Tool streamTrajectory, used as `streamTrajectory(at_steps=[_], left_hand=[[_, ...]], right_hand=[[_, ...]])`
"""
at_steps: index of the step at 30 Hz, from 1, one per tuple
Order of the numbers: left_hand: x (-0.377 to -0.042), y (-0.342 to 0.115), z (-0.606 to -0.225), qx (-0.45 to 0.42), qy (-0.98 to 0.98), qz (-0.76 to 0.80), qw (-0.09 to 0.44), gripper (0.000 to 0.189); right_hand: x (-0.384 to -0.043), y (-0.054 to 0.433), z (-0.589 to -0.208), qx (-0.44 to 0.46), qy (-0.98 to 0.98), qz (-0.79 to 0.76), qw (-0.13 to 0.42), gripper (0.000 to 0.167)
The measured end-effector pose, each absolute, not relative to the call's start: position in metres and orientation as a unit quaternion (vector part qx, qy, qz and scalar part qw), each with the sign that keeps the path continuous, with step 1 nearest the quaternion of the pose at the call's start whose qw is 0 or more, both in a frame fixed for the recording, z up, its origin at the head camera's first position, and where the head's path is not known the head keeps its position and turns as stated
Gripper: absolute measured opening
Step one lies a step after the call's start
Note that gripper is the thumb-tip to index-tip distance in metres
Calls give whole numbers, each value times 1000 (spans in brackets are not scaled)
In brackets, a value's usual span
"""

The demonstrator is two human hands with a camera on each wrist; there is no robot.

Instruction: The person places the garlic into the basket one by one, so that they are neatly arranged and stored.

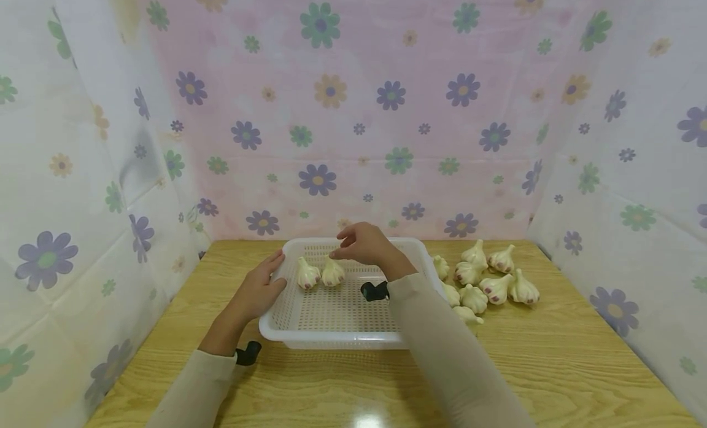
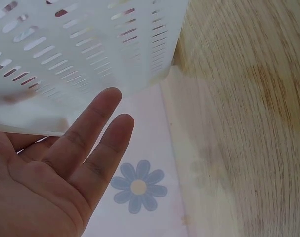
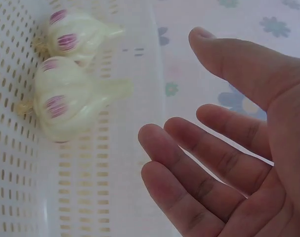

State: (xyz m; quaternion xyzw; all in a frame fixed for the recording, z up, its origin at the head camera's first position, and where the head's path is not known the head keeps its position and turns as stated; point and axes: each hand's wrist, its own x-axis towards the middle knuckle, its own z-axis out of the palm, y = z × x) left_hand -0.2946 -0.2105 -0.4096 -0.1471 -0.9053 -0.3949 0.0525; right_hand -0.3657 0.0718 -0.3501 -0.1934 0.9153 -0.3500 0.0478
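Note:
A white plastic basket [image 1: 353, 337] with slotted walls stands on the wooden table. Two garlic bulbs lie side by side in its left part: the left bulb [image 1: 307, 274] and the right bulb [image 1: 332, 272]. My right hand [image 1: 366, 245] hovers over the basket just beyond the right bulb. In the right wrist view its fingers [image 3: 189, 158] are spread and relaxed, apart from the garlic, with nothing between them and the thumb. My left hand [image 1: 258, 291] rests against the basket's left rim, and its straight fingers [image 2: 107, 128] lie along the outer wall.
To the basket's right, several garlic bulbs [image 1: 474, 299] lie in a loose pile on the table [image 1: 580, 354], some close against the basket wall. Flower-patterned cloth [image 1: 353, 139] hangs behind and on both sides. Black wrist pieces [image 1: 248, 353] sit at the sleeves.

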Motion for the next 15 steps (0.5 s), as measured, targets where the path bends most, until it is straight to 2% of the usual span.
streamTrajectory(at_steps=[6,15], left_hand=[[-294,-211,-410,-145,-906,-394,55,66],[-294,-209,-411,-148,-908,-387,60,67]], right_hand=[[-357,80,-343,-223,912,-345,17,58],[-333,107,-326,-246,894,-374,7,62]])
